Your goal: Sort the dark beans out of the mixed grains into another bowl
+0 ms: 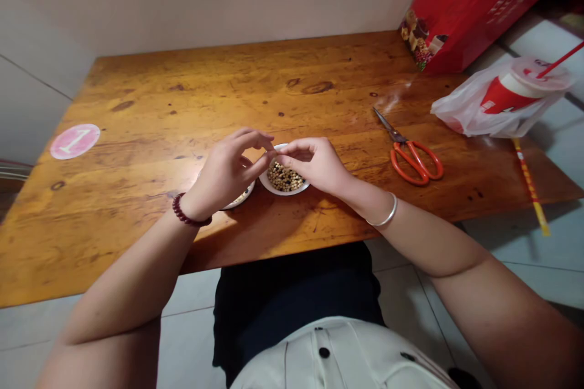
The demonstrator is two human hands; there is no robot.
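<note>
My left hand [235, 164], with a dark red beaded bracelet at the wrist, is above a bowl that it partly covers. Its thumb and fingers are bent in a pinch that meets the fingertips of my right hand [319, 164]. The right hand, below a silver bangle, also pinches over the rim of a white bowl [285, 193]. Whatever lies between the fingertips is too small to make out. Pale and dark beans [285, 177] lie in this bowl. The other bowl [246, 196], left of it, holds some pale pieces, mostly hidden by my left hand.
Scissors with orange handles [417, 161] lie to the right on the wooden table [205, 88]. Beyond them are a red and white cup [513, 94] in a plastic bag, a yellow-red strip [529, 179] over the edge and a red box [474, 6]. A pink round sticker [75, 141] is at left.
</note>
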